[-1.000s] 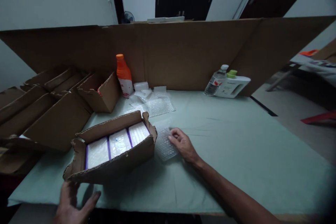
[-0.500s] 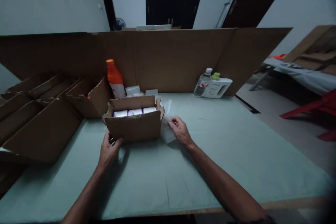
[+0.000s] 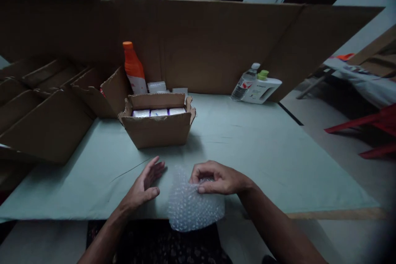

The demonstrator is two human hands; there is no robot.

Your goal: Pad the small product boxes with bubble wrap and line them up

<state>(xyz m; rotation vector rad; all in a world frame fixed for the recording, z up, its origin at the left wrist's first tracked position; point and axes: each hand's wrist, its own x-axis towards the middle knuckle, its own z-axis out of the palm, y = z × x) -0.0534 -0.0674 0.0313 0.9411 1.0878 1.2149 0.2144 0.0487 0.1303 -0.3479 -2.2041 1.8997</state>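
Right hand (image 3: 220, 179) pinched the bubble wrap (image 3: 193, 204) at the table (image 3: 262, 152) edge; left hand (image 3: 144, 187) open beside it (box (image 3: 157, 126) behind).

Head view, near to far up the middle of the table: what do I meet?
Bubble wrap pinched in the right hand → open box of white packets → cardboard wall.

Dim, greenish indoor light; soft shadows under hands; wide-angle bending at edges, corners dark and blurred.
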